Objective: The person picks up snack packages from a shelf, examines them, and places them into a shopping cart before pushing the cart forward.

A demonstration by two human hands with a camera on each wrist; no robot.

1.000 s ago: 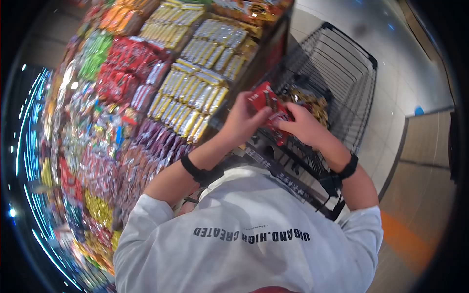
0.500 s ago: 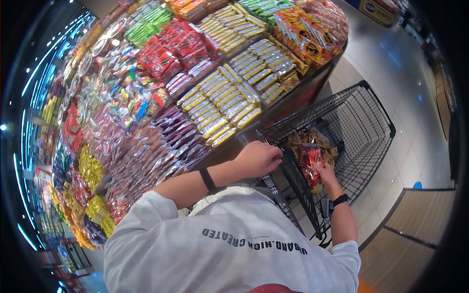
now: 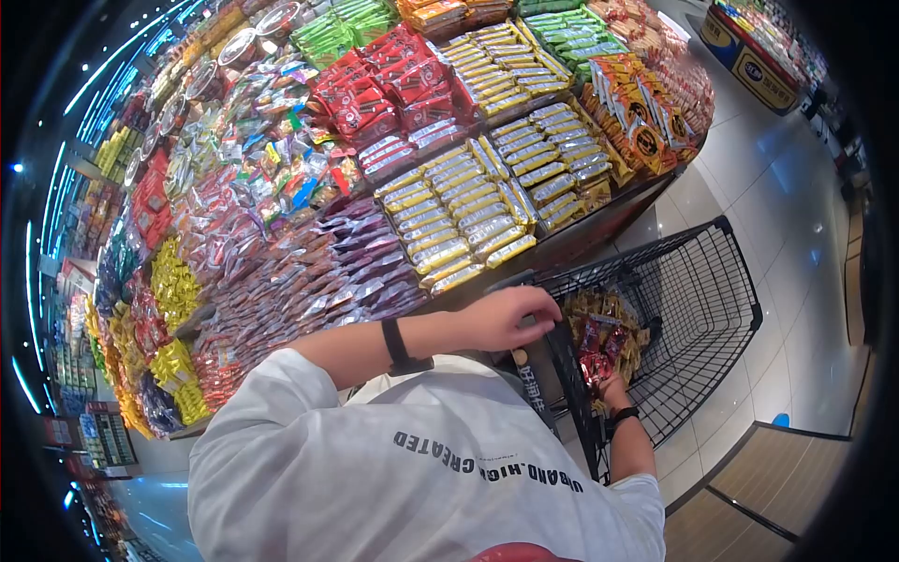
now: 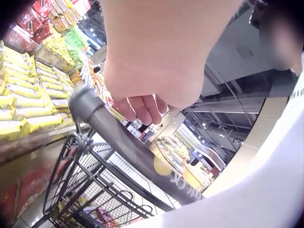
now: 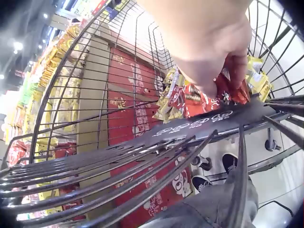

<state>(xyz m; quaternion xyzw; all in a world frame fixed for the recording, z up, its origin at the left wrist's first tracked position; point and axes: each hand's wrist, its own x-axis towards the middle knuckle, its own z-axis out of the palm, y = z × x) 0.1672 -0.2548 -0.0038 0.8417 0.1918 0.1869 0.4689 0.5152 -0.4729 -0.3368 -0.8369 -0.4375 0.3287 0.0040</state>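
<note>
My right hand [image 3: 614, 395] reaches down into the shopping cart [image 3: 735, 272]. In the right wrist view its fingers [image 5: 239, 71] curl round a red snack packet [image 5: 236, 92] low in the basket. Other red packets [image 3: 592, 363] lie beside it, over gold-yellow packets [image 3: 607, 304]. My left hand [image 3: 517, 318] hovers by the cart's push handle [image 4: 128, 145], its fingers loosely bent and holding nothing. In the left wrist view these fingers [image 4: 142, 107] hang above the dark bar.
A display stand heaped with wrapped sweets fills the left, with yellow-silver bars [image 3: 459, 211], red packets [image 3: 384, 80] and purple packets [image 3: 375, 248] in sections. A wooden-topped counter [image 3: 777, 478] stands at the lower right. Tiled floor [image 3: 796, 244] runs beyond the cart.
Both hands held a red packet together above the cart a second ago. The right hand has since gone down into the basket with red packaging; the left has let go and moved beside the handle.
</note>
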